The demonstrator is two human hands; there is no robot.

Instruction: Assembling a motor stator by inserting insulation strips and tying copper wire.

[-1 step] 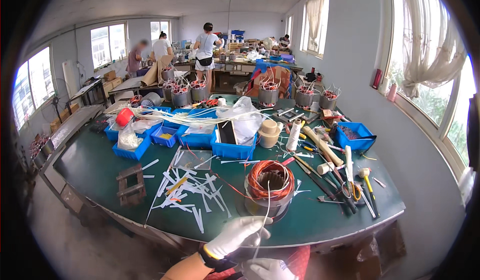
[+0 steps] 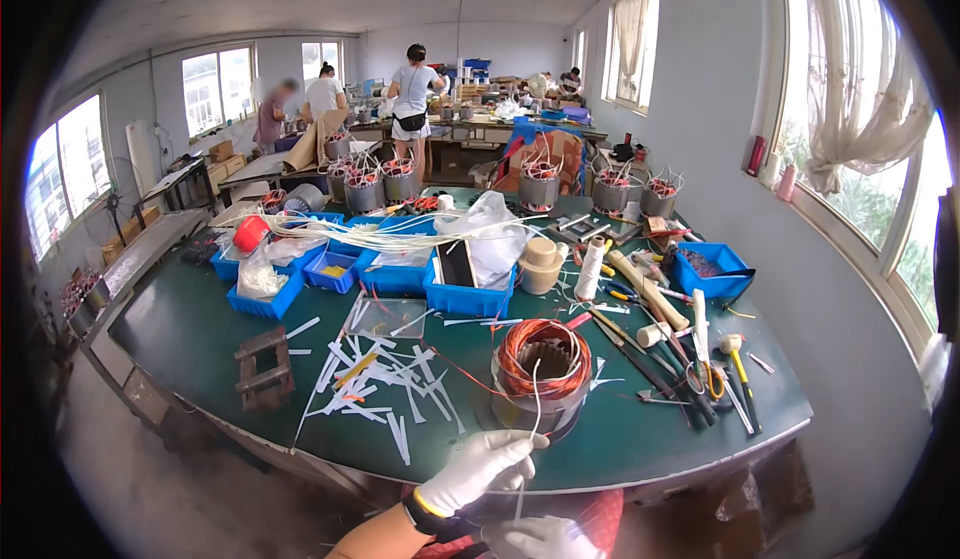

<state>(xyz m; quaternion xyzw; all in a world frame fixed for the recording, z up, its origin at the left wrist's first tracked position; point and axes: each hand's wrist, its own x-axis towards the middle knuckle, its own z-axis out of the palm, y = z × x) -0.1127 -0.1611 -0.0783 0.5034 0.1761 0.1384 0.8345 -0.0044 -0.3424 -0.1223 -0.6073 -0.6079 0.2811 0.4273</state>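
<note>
Right hand [image 2: 553, 538] slightly farther right

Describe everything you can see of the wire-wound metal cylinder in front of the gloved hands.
The wire-wound cylinder stands upright on the green table, near its front edge. Its grey body looks metallic; a thick ring of copper-coloured wire crowns it around an open, ridged centre. A thin reddish wire leads off leftward. A white cord, pinched by the left hand, crosses its front; whether cord or fingertips touch it is unclear.
</note>
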